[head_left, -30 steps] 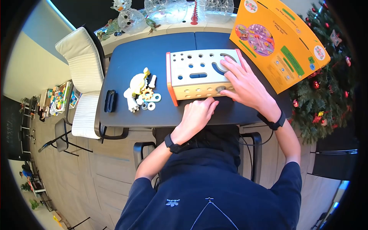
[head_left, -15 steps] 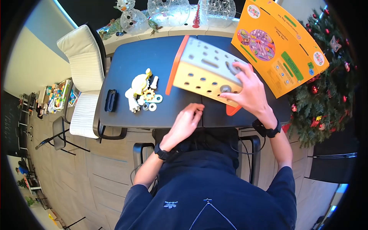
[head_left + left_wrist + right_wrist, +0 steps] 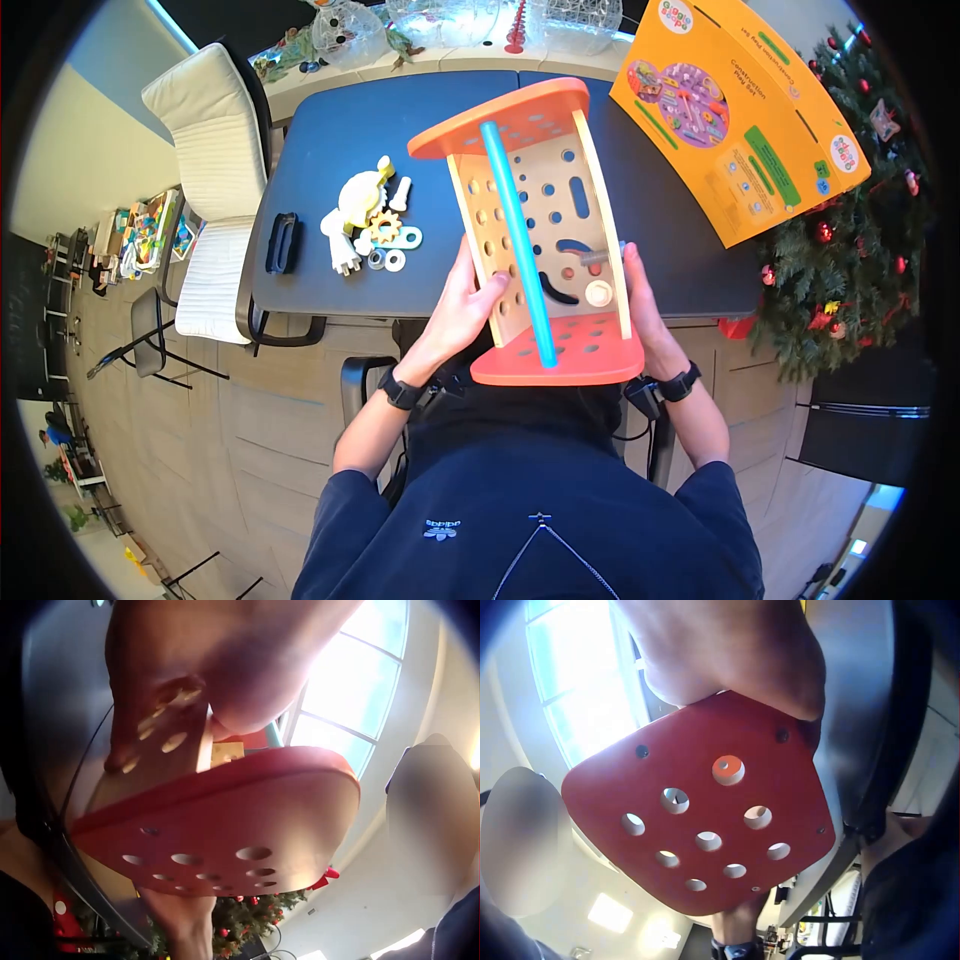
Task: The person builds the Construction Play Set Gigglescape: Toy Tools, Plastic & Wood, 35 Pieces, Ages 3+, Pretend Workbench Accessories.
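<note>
A wooden toy toolbox (image 3: pixel 560 362) with red end panels, perforated sides and a blue rod handle (image 3: pixel 515 230) is held up over the table's front edge, its hollow inside facing up. My left hand (image 3: pixel 458 308) grips its left side wall, thumb over the holed face. Against the right wall, my right hand (image 3: pixel 648 305) holds the other side, most of its fingers hidden behind the wood. A grey bolt (image 3: pixel 595 257) pokes through that wall near a round cream piece (image 3: pixel 598 293). Both wrist views show a red holed end panel (image 3: pixel 705 817) close below the hand.
Left on the dark table (image 3: pixel 340 130) lie a yellow gear (image 3: pixel 385 228), a pale bolt (image 3: pixel 401 194), washers (image 3: pixel 395 261) and other pale toy parts. A black tray (image 3: pixel 283 243) sits farther left. An orange box (image 3: pixel 740 120) stands at the right, by a decorated tree (image 3: pixel 850 270).
The toolbox was lifted off the table, turned over and brought toward my body, so its inside and blue rod now show. My left hand, empty before, has taken hold of its left wall.
</note>
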Tool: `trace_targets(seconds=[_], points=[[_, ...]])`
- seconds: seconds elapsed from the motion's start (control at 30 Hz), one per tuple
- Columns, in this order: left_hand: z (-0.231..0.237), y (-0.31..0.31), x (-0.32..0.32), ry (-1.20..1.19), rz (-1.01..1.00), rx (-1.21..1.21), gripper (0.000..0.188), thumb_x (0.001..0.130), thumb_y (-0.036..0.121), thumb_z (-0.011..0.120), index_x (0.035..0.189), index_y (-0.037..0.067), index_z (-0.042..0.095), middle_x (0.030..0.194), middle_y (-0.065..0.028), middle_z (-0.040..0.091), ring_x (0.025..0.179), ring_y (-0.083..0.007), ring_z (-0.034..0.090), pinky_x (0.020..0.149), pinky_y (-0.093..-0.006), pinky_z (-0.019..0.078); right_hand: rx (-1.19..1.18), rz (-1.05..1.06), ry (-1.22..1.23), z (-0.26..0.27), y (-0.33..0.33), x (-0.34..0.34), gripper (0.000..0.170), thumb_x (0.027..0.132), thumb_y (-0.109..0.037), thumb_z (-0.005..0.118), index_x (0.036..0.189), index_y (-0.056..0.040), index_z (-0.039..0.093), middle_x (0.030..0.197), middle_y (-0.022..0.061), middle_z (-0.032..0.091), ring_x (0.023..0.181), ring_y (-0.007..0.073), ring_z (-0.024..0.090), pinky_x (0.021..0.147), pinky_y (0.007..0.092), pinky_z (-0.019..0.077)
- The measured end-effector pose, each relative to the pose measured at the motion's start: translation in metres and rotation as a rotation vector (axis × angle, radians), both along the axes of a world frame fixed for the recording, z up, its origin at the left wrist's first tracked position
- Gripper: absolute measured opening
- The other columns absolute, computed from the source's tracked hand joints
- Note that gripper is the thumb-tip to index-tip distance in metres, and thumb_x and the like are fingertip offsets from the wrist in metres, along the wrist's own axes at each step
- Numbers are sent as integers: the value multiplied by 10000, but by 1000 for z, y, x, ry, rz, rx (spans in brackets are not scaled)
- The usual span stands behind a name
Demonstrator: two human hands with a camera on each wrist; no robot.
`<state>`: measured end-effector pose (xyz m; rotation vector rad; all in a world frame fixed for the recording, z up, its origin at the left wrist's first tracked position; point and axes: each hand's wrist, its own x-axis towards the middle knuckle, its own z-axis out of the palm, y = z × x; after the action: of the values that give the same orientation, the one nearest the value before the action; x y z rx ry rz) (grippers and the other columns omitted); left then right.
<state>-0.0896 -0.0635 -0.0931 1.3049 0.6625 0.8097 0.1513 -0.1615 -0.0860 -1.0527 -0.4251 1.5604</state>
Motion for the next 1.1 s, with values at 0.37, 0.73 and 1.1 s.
trace_targets(seconds=[0.37, 0.73, 1.1], points=[[3, -6, -23, 273, 217, 51, 695, 991, 15, 563, 1663, 68, 393, 1288, -144, 738, 1040, -140, 698, 933, -335, 563, 168, 34, -863, -26, -1, -11, 400, 1183, -373, 389, 1407, -43, 421, 1190, 172, 694, 1066, 204, 673, 944, 362, 528], [-2, -5, -19, 284, 205, 71, 601, 1101, 145, 558, 1666, 56, 372, 1439, -204, 669, 1162, -238, 719, 940, -378, 599, 308, 87, -601, -61, 4, -6, 819, 1068, -781, 322, 1478, -74, 372, 1079, 109, 695, 956, 146, 681, 822, 298, 560], [-12, 43, -102, 1188, 459, 646, 172, 1082, 157, 567, 1176, 27, 627, 1070, -252, 736, 847, -480, 732, 708, -582, 585, 197, 44, -902, -60, 11, -13, 323, 1193, -313, 372, 1179, -45, 551, 771, 27, 637, 626, 84, 570, 584, 268, 472]])
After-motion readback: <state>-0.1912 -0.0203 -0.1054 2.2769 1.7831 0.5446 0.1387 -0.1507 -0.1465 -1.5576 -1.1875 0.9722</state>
